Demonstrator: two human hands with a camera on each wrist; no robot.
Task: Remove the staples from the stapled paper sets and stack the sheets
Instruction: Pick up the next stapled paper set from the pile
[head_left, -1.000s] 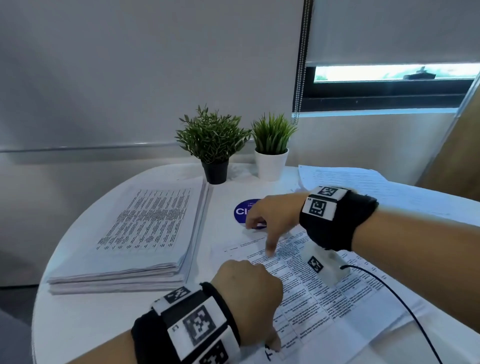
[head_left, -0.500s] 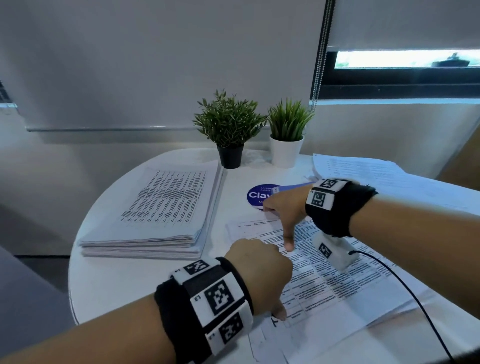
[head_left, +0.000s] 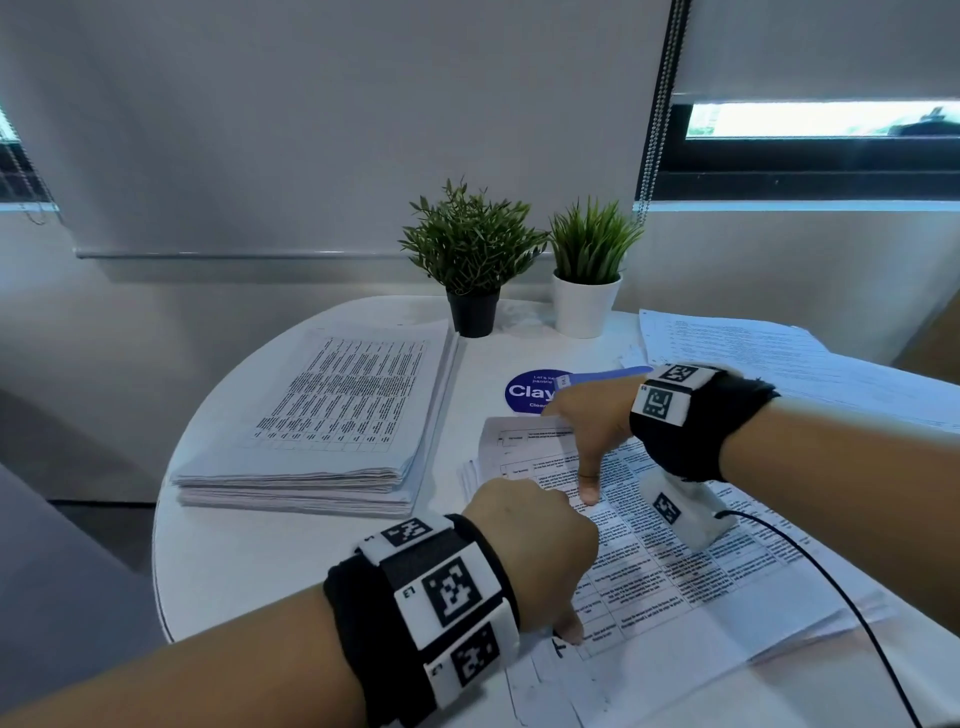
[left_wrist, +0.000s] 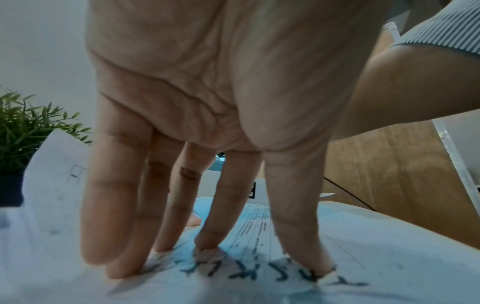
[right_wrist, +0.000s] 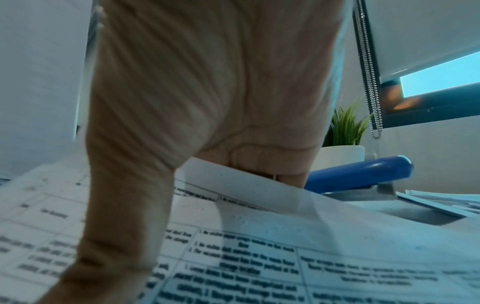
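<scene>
Left hand (head_left: 530, 551) fingertips flat on paper set (head_left: 675, 571), right hand (head_left: 592, 421) pinching its far edge, stapler (right_wrist: 358, 174) beside.

White worktop (head_left: 249, 561). White sheets (head_left: 691, 582) under both grips, black table text. Blue stapler (right_wrist: 358, 174) just past right grip, beside a blue round sticker (head_left: 524, 392) with white lettering. Black wristbands (head_left: 691, 426), black-white square markers. Green plants: black pot (head_left: 474, 312), white pot (head_left: 584, 306).

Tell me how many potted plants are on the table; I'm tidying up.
2: the black-potted plant at the table's far edge, and the white-potted plant just right of it. None appear hidden.
</scene>
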